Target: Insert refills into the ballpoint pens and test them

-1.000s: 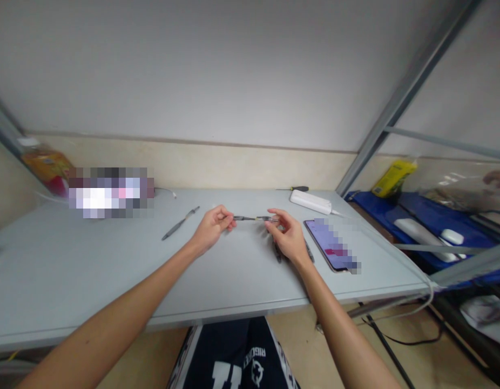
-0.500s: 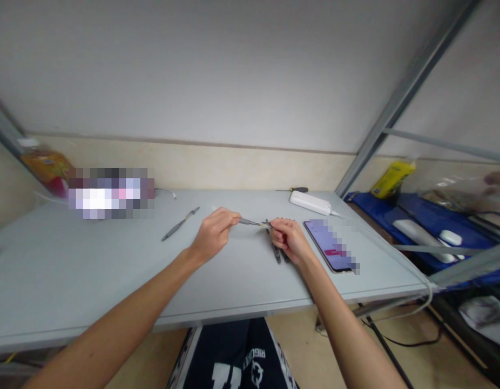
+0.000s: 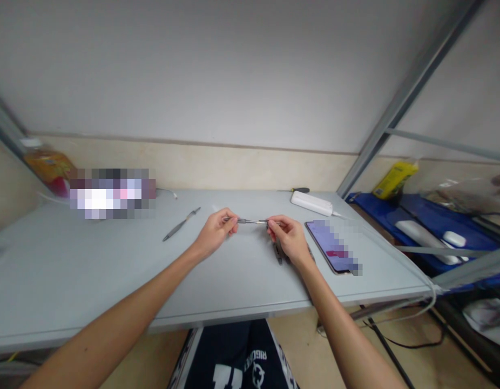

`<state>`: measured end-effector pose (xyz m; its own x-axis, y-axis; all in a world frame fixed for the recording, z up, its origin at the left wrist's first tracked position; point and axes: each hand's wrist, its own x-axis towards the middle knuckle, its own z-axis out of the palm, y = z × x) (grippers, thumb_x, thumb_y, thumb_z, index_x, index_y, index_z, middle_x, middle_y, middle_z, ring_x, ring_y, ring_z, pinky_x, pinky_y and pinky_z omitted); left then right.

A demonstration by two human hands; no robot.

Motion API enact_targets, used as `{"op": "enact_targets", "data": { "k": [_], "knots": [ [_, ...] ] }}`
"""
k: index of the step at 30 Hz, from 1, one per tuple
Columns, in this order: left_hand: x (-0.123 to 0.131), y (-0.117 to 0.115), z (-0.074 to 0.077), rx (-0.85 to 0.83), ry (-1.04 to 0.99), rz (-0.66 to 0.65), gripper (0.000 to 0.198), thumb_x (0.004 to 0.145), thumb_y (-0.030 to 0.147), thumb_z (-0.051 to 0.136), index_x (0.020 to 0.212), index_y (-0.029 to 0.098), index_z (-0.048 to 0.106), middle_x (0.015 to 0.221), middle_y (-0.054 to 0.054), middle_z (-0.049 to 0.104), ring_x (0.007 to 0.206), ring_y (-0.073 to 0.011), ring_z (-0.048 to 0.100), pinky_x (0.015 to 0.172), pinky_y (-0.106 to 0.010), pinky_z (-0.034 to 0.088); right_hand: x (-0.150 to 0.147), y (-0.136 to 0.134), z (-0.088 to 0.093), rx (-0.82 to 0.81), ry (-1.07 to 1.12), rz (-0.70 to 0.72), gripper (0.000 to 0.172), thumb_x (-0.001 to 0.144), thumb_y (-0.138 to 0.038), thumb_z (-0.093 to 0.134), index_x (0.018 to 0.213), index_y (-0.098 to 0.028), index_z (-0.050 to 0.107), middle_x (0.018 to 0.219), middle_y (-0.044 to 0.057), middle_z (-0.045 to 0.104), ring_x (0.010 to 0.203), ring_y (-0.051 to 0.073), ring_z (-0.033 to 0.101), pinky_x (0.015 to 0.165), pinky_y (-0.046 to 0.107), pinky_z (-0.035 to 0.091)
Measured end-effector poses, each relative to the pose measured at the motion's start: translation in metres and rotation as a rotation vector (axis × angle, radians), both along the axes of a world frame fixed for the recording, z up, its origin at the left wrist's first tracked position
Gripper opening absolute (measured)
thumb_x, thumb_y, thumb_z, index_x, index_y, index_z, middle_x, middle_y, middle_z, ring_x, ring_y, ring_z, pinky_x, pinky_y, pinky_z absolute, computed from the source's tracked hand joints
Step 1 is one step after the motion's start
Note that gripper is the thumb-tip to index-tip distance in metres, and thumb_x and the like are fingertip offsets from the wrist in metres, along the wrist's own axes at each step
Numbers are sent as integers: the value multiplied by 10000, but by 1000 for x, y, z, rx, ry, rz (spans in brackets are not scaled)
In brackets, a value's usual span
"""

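My left hand [image 3: 220, 229] is closed in a pinch on the grey end of a slim pen part [image 3: 252, 221]. Its thin, shiny length runs across to my right hand [image 3: 289, 237], whose fingertips pinch a dark pen piece at the other end. Whether the two pieces join is hidden by the right fingers. Below my right hand lie several dark pens [image 3: 278, 254], partly covered by it. To the left of my left hand, another grey pen [image 3: 181, 223] rests slantwise on the table [image 3: 234, 275].
A phone [image 3: 329, 246] with a lit screen lies right of my right hand. Behind it are a white power strip [image 3: 311, 203] with a cable and a screwdriver [image 3: 301, 189]. At the far left stands an orange drink bottle [image 3: 49, 165] beside a pixelated area. A metal frame borders the right side.
My left hand has turned, and its fingertips now sit nearer the thin part. The right fingers have opened out from a tighter curl and show a dark piece in their pinch.
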<state>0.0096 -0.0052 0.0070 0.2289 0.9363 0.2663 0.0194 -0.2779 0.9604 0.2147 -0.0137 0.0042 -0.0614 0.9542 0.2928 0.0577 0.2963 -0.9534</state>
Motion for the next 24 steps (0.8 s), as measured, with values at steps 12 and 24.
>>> {"op": "enact_targets", "data": {
  "k": [12, 24],
  "knots": [
    [5, -10, 0, 155, 124, 168, 134, 794, 276, 525, 741, 153, 531, 601, 8, 543, 566, -104, 468, 545, -222, 346, -1, -3, 3, -107, 58, 37, 295, 709, -437, 653, 757, -146, 637, 494, -38, 491, 416, 65, 377, 389, 198, 255],
    [10, -10, -3, 126, 51, 99, 184, 798, 333, 550, 789, 151, 527, 650, -10, 588, 617, -109, 526, 587, -228, 402, -4, -1, 5, -153, 369, 26, 204, 674, -331, 703, 737, -144, 650, 493, -40, 501, 412, 49, 361, 373, 175, 236]
  ]
}}
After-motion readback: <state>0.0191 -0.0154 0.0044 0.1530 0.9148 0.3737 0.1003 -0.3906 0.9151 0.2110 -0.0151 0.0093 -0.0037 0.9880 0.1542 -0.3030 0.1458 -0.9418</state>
